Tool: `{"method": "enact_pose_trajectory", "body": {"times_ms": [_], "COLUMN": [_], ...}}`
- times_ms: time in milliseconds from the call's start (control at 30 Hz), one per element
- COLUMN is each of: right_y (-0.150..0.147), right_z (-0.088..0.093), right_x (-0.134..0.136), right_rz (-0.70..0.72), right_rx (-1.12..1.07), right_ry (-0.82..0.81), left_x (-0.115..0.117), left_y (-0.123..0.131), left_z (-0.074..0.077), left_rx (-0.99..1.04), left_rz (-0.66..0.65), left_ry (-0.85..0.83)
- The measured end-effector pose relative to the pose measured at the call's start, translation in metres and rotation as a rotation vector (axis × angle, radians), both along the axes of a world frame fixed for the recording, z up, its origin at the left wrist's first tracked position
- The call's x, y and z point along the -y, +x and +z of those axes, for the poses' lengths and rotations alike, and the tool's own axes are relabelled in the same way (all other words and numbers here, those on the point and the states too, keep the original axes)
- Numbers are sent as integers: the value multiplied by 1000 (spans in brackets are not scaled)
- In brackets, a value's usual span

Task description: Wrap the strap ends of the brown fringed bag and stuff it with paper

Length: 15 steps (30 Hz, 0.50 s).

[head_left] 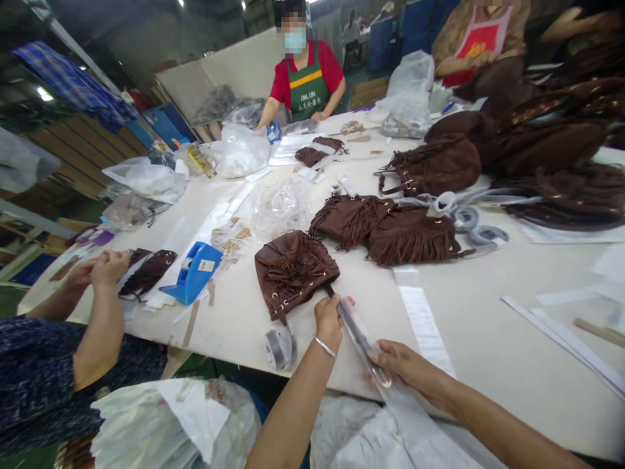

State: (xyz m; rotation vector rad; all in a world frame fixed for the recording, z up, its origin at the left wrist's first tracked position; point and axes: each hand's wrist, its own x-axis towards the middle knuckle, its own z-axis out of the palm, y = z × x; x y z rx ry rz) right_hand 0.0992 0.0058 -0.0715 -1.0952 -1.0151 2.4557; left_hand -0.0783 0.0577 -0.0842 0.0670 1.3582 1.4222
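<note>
The brown fringed bucket bag (pixel 293 270) lies on its side on the pale tabletop (pixel 493 319), with its brass-eyeleted edge facing the wearer, and everything else sits around it. From the bag's near right corner a dark strap (pixel 332 290) comes out toward the person's left hand (pixel 328 322), where a clear plastic sleeve (pixel 359 335) begins. The sleeve's long axis runs aslant, away from the bag, rightward and toward the wearer, past the table edge. The left hand is the nearer to the bag, just beside its corner, its fingers pinched together on the sleeve's upper end. The right hand (pixel 403 368) is farther from the bag along that same line, thumb and fingers clamped on the sleeve; how firmly, I cannot tell. What matters most, I judge, is that both grips lie on this one slanting line. On the bag's near side, just beside it, sits a coiled plastic-wrapped strip (pixel 278 348); left of the bag stands a blue tape dispenser (pixel 195 273), and to its right lie two more fringed bags (pixel 410 238).
</note>
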Motion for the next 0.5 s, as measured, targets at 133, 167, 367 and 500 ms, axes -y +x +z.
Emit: {"method": "enact_pose_trajectory", "body": {"times_ms": [133,167,367,500], "right_y": [-10,-13,-30,-43], "right_z": [-6,-8,-11,-7], "right_x": [-8,-10,-21,-23], "right_rz": [-28,-29,-62,-93], "right_rx": [47,55,84,98], "right_ry": [-2,-3,31,48], "left_x": [3,6,48,57], "left_y": [-6,-7,-6,-2], "left_z": [3,5,18,21], "left_rx": [43,49,112,155], "left_rz": [33,43,-1,-174], "left_ry": [38,49,-13,-18]}}
